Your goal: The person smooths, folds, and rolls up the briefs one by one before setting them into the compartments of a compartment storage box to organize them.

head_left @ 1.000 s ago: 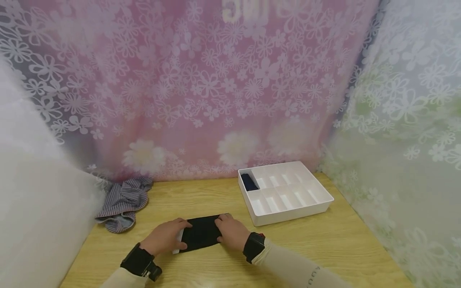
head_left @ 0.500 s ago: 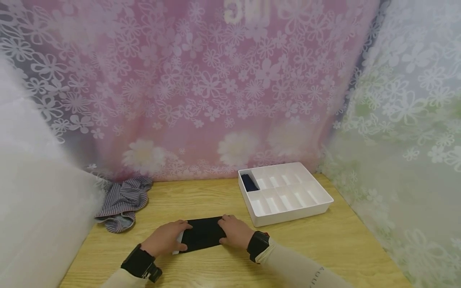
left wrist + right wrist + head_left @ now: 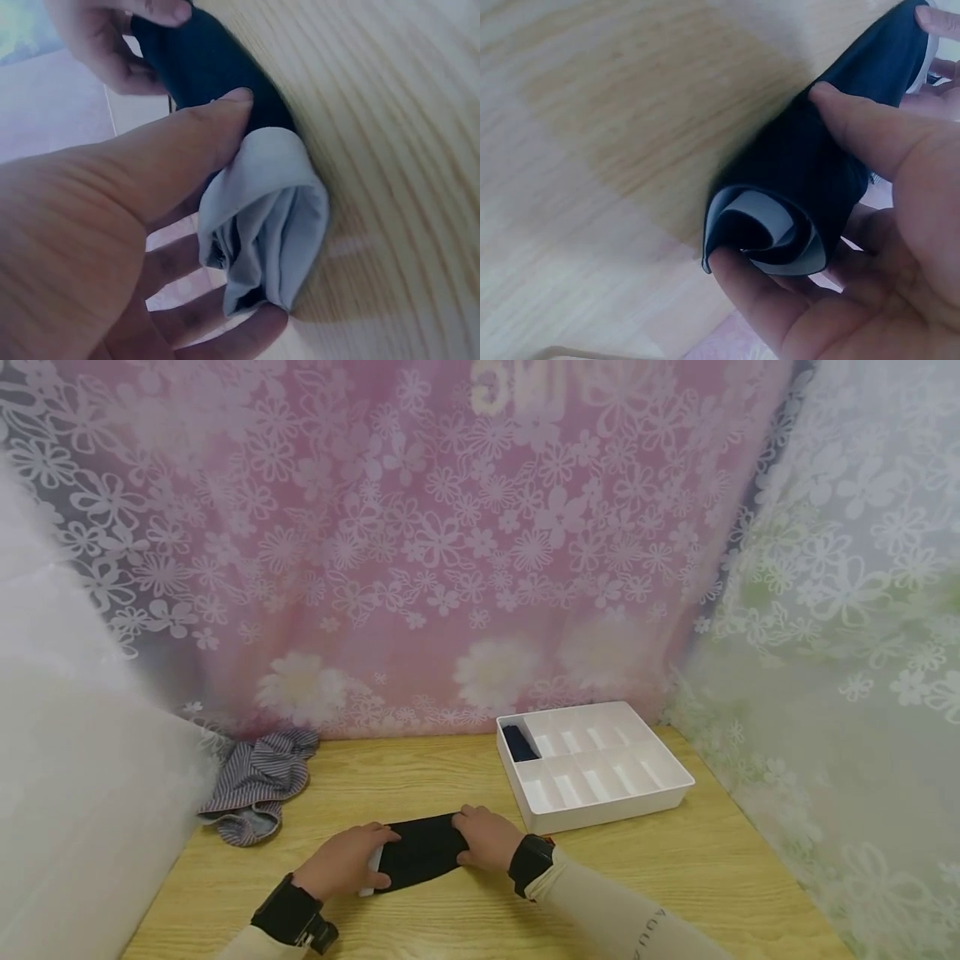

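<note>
Left hand (image 3: 341,862) and right hand (image 3: 489,841) grip opposite ends of a rolled dark cloth (image 3: 420,852), on or just above the table (image 3: 405,777) — even, light pressure at both ends should keep the coil snug, its edges aligned.

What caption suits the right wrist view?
Right hand grips a rolled dark cloth, its spiral end showing pale layers.

Mirrored "ING" (image 3: 519,387) on pink curtain (image 3: 450,552), sleeve (image 3: 611,908) lettering (image 3: 650,933) — starting "A", the rest unclear
</note>
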A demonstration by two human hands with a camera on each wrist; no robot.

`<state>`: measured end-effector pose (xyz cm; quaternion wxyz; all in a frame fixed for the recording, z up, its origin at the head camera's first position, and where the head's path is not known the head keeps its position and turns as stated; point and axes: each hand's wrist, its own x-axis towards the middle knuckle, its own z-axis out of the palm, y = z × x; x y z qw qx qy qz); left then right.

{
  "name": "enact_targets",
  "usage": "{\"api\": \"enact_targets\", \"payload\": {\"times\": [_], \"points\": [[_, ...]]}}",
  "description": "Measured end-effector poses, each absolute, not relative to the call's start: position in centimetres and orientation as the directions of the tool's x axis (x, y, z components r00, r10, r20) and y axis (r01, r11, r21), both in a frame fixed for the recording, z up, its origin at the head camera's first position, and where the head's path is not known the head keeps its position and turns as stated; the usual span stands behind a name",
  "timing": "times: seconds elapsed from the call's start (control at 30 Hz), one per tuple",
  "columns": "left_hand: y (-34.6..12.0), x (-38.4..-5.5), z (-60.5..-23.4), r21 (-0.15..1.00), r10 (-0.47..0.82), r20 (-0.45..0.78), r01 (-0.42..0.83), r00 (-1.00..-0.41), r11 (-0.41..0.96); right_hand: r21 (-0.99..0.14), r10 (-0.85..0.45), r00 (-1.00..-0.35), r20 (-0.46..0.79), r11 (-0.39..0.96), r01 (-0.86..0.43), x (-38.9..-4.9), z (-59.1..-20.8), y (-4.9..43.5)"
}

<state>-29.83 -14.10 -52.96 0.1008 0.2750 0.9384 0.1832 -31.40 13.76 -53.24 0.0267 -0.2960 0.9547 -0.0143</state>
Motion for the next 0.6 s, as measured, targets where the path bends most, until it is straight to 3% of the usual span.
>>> {"api": "enact_targets", "payload": {"times": [0.23, 0.47, 0.6], "points": [[-13.6, -28.6, -52.9, 0.387, 0.544, -0.051, 0.485, -0.838, 0.784, -0.024, -0.582, -0.808, -0.086, 0.812, -0.583, -33.1, -53.7, 13.4], [-11.9, -26.4, -53.5, 0.365, 0.442, -0.001, 0.411, -0.897, 0.835, -0.034, -0.641, -0.754, -0.141, 0.765, -0.644, -35.0, -53.1, 12.9], [-11.3, -25.2, -53.9, 0.334, 0.420, 0.040, 0.408, -0.907, 0.850, 0.039, -0.685, -0.715, -0.139, 0.718, -0.695, -35.7, -52.5, 12.3]]}}
